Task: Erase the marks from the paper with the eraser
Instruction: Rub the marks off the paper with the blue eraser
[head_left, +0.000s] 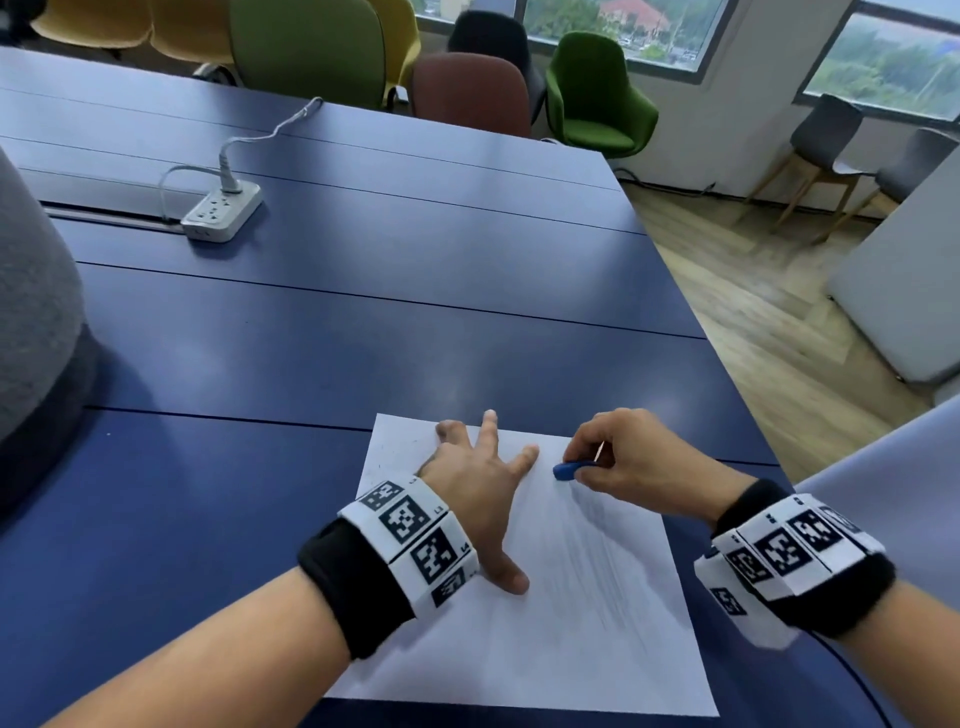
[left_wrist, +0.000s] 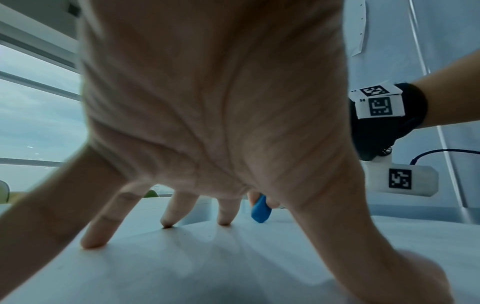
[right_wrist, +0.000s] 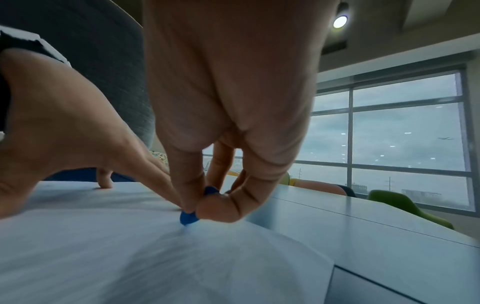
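I see a blue eraser (head_left: 573, 469), white paper (head_left: 571, 623) — faint grey marks, navy table (head_left: 363, 338), black-and-white checked wristbands (head_left: 410, 540) — white power strip (head_left: 222, 212).

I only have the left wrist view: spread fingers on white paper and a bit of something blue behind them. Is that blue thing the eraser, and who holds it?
Observer: Yes, the small blue eraser is pinched in the right hand, beside the left hand's index finger.
Operator: Is its tip on the white paper sheet?
Observer: The right wrist view shows the eraser tip down on the white paper sheet; contact looks made.
Operator: Any marks left?
Observer: The head view shows faint grey pencil streaks below the eraser, toward the person.
Operator: Anything else on the table?
Observer: A white power strip sits far off on the dark blue table.
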